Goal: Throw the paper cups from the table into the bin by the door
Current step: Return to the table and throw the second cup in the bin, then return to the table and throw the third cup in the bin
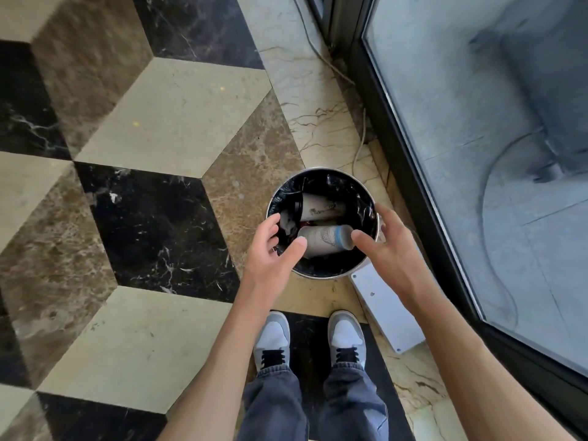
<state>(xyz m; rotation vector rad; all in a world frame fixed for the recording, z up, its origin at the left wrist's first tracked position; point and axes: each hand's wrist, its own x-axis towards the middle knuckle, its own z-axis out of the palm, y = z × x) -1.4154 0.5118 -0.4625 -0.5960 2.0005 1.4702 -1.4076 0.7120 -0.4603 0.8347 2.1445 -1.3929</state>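
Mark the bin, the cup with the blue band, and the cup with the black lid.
bin (321, 275): head view, near metal rim
cup with the blue band (321, 241): head view, paper side
cup with the black lid (321, 209): head view, paper side

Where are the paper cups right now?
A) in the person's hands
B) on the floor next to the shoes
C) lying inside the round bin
C: two paper cups lie on their sides inside the bin, on its black liner, while the left hand and right hand are above the rim, open and empty.
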